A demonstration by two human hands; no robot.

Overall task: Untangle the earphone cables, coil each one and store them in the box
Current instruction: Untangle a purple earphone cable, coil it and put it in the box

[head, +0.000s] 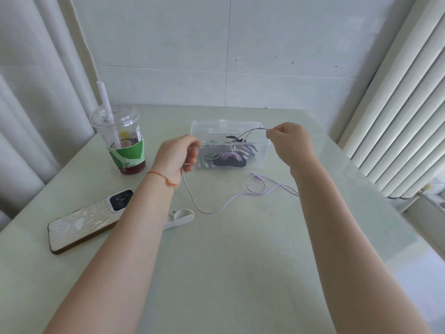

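Note:
A clear plastic box (261,157) stands at mid-table and holds coiled green, purple and black items. A thin purple earphone cable (218,209) is stretched between both hands just above the box. My left hand (179,154) grips one part of it at the box's left side. My right hand (290,141) pinches another part over the box's right end. From the left hand the slack drops to the table, curves right and loops near my right forearm, where the plug end (255,175) lies.
A plastic drink cup (122,143) with a straw stands at the left. A phone (86,221) lies face down near my left forearm, with a white clip-like object (180,216) beside it. A tiled wall is behind, a radiator at the right.

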